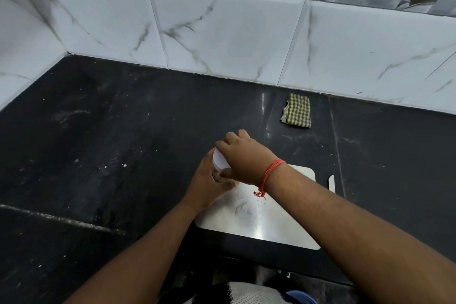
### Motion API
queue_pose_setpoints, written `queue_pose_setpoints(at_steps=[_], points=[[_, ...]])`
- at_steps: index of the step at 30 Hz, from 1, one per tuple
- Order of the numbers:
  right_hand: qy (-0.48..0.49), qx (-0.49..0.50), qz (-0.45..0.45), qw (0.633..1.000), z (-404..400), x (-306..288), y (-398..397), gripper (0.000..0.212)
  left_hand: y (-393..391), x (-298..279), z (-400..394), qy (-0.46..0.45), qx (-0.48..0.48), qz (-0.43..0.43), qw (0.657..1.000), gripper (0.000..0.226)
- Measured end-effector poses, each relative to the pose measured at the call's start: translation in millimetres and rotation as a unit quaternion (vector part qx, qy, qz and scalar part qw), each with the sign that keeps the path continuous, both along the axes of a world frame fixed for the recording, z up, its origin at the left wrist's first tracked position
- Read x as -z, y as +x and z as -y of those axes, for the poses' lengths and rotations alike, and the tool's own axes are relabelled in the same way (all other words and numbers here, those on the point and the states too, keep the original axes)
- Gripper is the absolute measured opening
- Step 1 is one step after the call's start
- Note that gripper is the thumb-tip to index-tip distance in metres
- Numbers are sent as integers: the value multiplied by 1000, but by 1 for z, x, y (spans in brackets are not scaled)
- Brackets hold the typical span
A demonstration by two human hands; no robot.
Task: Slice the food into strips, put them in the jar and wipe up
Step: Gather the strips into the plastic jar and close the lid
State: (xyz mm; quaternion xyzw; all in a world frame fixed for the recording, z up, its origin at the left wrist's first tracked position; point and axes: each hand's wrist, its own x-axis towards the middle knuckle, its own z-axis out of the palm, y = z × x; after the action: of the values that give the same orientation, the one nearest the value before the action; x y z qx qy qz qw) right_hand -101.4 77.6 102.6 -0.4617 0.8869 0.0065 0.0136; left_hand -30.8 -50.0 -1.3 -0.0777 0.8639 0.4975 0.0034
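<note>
Now the left hand (206,180) grips the jar (217,176) while the right hand (243,155) clasps its white lid (220,161); twist squarely, keeping the jar steady.

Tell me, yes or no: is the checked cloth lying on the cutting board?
No. The checked cloth lies folded on the dark counter near the tiled wall, well apart from the white cutting board.
</note>
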Motion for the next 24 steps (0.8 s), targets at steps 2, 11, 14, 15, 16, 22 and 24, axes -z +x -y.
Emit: queue_pose_setpoints(at_steps=[2, 11, 14, 15, 16, 22, 24], points=[[1, -22, 1, 1000, -2, -1, -2, 64, 0, 1, 0, 4, 0, 6, 1000, 93], [74, -164, 56, 982, -8, -17, -28, 69, 6, -6, -1, 47, -20, 8, 999, 98], [74, -139, 41, 987, -6, -14, -24, 68, 5, -6, -2, 32, -20, 6, 999, 94], [73, -127, 33, 989, -6, -12, -21, 67, 4, -5, -2, 29, -21, 3, 999, 92], [71, -116, 20, 990, -6, -10, -18, 66, 4, -5, -2, 31, -21, -1, 999, 90], [46, 80, -38, 995, 4, 14, 9, 76, 2, -9, -4, 15, -5, -40, 999, 82], [19, 136, -37, 990, 13, 18, 17, 78, 2, -10, -4, 17, -12, -52, 998, 84]])
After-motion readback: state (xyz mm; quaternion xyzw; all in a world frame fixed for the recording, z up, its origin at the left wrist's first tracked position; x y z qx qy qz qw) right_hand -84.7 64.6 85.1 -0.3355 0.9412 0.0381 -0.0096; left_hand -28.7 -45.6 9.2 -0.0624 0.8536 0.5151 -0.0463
